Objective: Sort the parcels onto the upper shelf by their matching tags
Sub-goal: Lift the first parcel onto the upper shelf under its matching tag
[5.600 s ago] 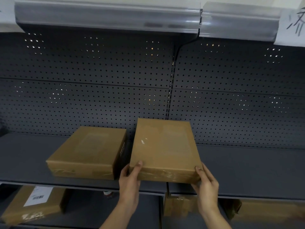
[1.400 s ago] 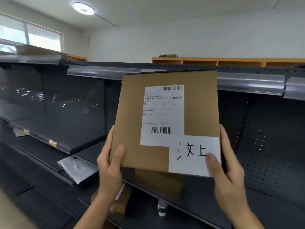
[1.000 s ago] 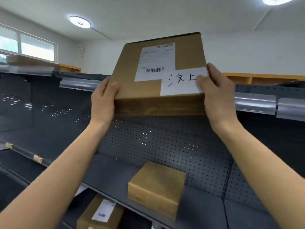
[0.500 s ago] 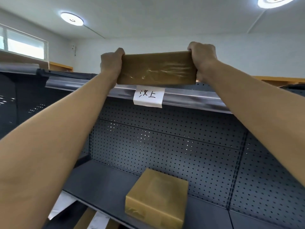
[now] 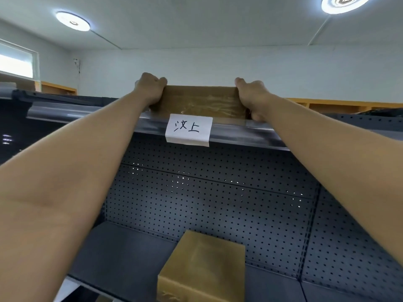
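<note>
On upper shelf [image 5: 250,130]: one parcel [image 5: 200,101], left hand [image 5: 150,90], right hand [image 5: 250,94] both gripping; one tag [image 5: 188,129]; second parcel [image 5: 202,269] below.

Along the front edge of the upper shelf [image 5: 250,132], the parcel [image 5: 200,101] fills the stretch directly above the paper tag [image 5: 188,129], with the left hand [image 5: 151,89] and right hand [image 5: 250,94] closed on its two ends. The shelf edge runs bare towards both far ends. On the lower shelf [image 5: 122,258], a second box [image 5: 202,269] blocks the middle of the front edge; the surface on either side lies open back to the perforated panel [image 5: 218,192].
</note>
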A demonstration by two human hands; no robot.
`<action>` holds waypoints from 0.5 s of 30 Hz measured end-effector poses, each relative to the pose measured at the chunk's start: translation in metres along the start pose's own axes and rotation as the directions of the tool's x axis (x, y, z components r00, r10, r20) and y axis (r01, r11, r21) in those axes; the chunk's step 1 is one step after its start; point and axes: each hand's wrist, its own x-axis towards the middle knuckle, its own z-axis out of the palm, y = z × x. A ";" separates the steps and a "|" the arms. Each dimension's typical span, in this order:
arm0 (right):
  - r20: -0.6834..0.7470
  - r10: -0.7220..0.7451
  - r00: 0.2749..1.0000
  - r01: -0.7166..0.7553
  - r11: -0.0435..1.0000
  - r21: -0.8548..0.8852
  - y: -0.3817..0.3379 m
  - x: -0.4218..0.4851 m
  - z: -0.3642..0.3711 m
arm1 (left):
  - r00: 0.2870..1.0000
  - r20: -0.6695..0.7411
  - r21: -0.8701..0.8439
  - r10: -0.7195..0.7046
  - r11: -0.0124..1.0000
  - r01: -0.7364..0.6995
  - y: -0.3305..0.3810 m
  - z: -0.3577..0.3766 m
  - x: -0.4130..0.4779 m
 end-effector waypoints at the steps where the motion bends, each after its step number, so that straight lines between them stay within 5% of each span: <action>1: 0.004 -0.023 1.000 0.023 0.998 -0.054 0.002 0.002 0.000 | 1.000 -0.005 0.023 0.019 1.000 -0.019 -0.003 0.003 0.002; 11: -0.011 -0.107 0.994 0.098 0.937 -0.335 0.006 0.005 -0.008 | 0.996 -0.065 0.163 0.059 0.986 -0.048 0.000 0.017 0.005; 15: -0.056 -0.245 0.968 0.198 0.881 -0.431 0.009 -0.003 -0.008 | 0.969 -0.162 0.268 0.188 0.953 -0.140 -0.001 0.019 -0.011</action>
